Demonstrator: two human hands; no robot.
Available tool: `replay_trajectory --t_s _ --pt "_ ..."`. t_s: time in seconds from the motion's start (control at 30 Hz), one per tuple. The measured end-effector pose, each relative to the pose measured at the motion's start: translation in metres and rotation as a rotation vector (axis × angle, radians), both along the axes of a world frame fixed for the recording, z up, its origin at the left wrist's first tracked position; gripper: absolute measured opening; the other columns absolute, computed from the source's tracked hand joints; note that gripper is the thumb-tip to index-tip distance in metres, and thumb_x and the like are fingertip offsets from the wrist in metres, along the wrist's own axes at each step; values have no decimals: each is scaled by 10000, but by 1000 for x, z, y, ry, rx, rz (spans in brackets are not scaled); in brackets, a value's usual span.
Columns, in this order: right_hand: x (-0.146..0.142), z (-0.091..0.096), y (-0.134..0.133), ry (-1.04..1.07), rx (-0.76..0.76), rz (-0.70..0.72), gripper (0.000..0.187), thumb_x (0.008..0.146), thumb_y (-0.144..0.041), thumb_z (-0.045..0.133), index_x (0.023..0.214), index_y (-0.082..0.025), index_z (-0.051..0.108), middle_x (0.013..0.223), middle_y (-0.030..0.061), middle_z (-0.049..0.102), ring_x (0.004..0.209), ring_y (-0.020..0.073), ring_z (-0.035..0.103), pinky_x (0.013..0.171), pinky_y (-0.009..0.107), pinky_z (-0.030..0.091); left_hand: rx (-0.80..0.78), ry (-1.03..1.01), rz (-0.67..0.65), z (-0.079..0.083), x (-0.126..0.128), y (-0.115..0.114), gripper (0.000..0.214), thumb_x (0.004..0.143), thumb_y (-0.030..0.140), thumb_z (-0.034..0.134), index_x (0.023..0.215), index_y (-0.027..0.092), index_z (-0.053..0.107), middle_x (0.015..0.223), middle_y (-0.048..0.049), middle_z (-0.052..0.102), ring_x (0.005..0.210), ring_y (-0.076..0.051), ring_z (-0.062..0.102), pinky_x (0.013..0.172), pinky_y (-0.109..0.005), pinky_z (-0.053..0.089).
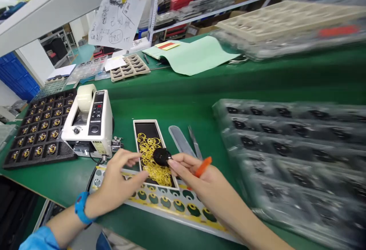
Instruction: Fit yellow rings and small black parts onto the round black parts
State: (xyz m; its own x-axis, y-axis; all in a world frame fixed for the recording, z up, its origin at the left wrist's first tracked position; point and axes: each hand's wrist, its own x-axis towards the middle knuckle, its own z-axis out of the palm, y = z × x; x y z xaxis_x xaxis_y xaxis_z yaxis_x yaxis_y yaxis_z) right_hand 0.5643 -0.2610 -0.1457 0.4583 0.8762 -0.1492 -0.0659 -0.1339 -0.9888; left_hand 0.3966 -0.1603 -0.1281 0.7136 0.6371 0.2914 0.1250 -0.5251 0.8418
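My right hand (197,171) pinches a small black round part (161,157) by its edge, above a narrow white-rimmed box (145,121). An orange stick-like piece (203,166) also passes between this hand's fingers; what it belongs to is hidden. Thin yellow ring-shaped pieces (147,147) lie heaped in the box. At the box's left side is my left hand (120,175), fingers apart and holding nothing, with a blue band on the wrist. Under both hands runs a sheet with round cut-outs (166,208), and the box overlaps its upper edge.
A white tape dispenser (88,128) stands left, beside a black foam tray (61,150) of round parts. Tweezers (195,143) and a translucent strip (181,139) lie right of the box. A clear plastic tray (243,170) of black parts fills the right. Green paper (197,55) lies behind.
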Motion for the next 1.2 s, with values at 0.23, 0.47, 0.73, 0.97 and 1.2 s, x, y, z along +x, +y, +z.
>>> replay_trajectory --t_s 0.23,0.47,0.73,0.97,1.2 --pt "-2 7 -7 -83 37 37 566 724 -751 567 623 -194 572 539 -20 421 494 117 360 476 254 307 -719 -317 500 4 -67 23 483 717 560 714 888 108 706 497 50 452 401 -45 320 427 -195 257" --pt "0 -1 -5 -29 84 29 505 763 -697 579 665 -202 570 556 -35 386 495 109 318 469 242 293 -245 -424 606 29 -68 31 181 778 336 718 730 171 660 463 74 381 451 -69 334 474 -202 299" --pt "0 10 -7 68 78 70 482 709 -697 645 696 -219 589 704 2 454 672 166 429 636 279 391 576 203 269 82 -50 40 203 873 134 507 678 186 531 801 -42 638 710 -166 585 546 -265 348" --pt "4 13 -3 248 101 157 542 634 -704 706 808 -215 549 738 -9 485 683 150 439 658 269 374 63 65 -146 83 -7 22 251 906 236 500 662 184 525 753 -5 499 679 -134 470 595 -255 348" --pt "3 20 -4 276 143 247 515 711 -682 663 754 -200 487 634 -56 378 583 107 307 597 257 279 -176 176 -273 38 22 8 305 886 346 534 633 176 550 683 13 389 602 -130 356 545 -265 269"
